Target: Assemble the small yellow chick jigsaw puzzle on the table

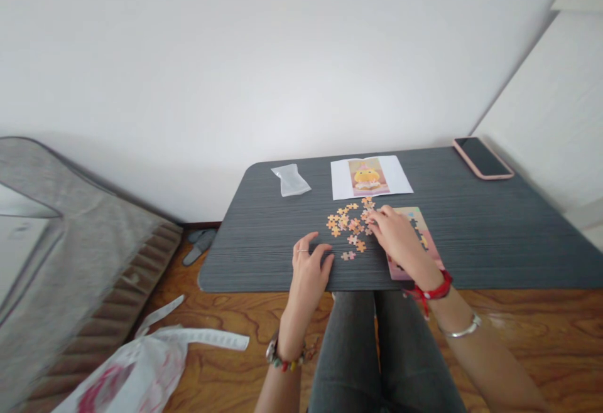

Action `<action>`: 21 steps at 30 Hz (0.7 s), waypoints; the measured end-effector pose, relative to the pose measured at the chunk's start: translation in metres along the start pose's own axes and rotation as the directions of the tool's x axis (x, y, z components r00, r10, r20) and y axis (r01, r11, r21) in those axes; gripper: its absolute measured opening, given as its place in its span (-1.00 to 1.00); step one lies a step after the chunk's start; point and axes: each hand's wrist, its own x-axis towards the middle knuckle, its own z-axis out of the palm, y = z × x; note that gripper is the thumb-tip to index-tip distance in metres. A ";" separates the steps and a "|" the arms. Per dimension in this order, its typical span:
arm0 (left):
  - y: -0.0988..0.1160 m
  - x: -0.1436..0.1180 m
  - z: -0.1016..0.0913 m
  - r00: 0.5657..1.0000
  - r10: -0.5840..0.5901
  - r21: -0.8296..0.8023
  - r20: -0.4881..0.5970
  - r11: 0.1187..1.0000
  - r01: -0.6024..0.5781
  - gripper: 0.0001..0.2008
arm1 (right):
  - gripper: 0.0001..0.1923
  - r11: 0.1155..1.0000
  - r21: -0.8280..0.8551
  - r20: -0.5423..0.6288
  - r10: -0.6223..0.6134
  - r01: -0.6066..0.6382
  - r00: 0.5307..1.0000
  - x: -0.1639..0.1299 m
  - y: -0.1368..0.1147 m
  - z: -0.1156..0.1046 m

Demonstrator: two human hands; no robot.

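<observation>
Puzzle work on the desk (254,237), partway along by my judgement. Far left, a flattened clear plastic bag (291,181) near the back edge; no pieces visible in it. Next, the left hand (308,268) at the near side, fingers loosely bent, thumb apart from them, nothing seen in its grasp; it sits just beside the heap, well short of the board. Then the loose pieces (360,246), a good many, spread mid-desk: these I take as the part left to do. Behind them, the reference sheet (370,177), white paper with a printed yellow character on a pinkish ground. The right hand (398,237) reaches over the board's left side to the heap's right edge, fingertips bent down at the pieces; cannot tell if one is pinched. Under that hand and wrist, the puzzle board (432,242): pale pink edges, a dark jagged gap down its upper middle, another dark patch low on the left, so filled only in part; the covered area cannot be judged. Looks: loose pieces small, knobbed, orange, yellow and pink, some clumped or overlapping, a few apart toward the near edge; board flat, slightly skewed, a little yellow and blue showing beside the gap.
</observation>
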 end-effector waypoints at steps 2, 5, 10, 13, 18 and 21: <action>-0.001 0.000 0.001 1.000 -0.008 0.004 -0.010 1.000 0.008 -0.87 | -0.73 1.000 -0.025 0.017 0.016 -0.016 1.000 0.002 0.003 -0.004; -0.001 0.001 0.003 1.000 -0.018 0.020 -0.019 1.000 0.019 -0.86 | -0.71 0.999 -0.046 0.031 0.007 -0.006 0.999 0.001 -0.002 -0.003; -0.002 0.008 0.005 0.999 -0.012 0.059 -0.037 0.998 0.014 -0.77 | -0.69 0.998 -0.069 0.061 0.000 0.004 0.998 -0.002 -0.016 0.006; 0.000 0.017 0.007 1.000 -0.009 0.080 -0.023 0.997 0.011 -0.73 | -0.65 0.998 -0.053 0.071 -0.012 0.016 0.997 -0.001 -0.023 0.008; 0.012 0.033 0.013 0.995 -0.028 0.124 0.097 0.992 0.015 -0.69 | -0.66 0.998 -0.055 0.094 -0.018 0.023 0.995 -0.001 -0.032 0.006; 0.019 0.038 0.014 0.989 -0.026 0.140 0.146 0.990 0.005 -0.69 | -0.69 0.998 -0.053 0.091 -0.025 0.030 0.996 -0.003 -0.032 0.007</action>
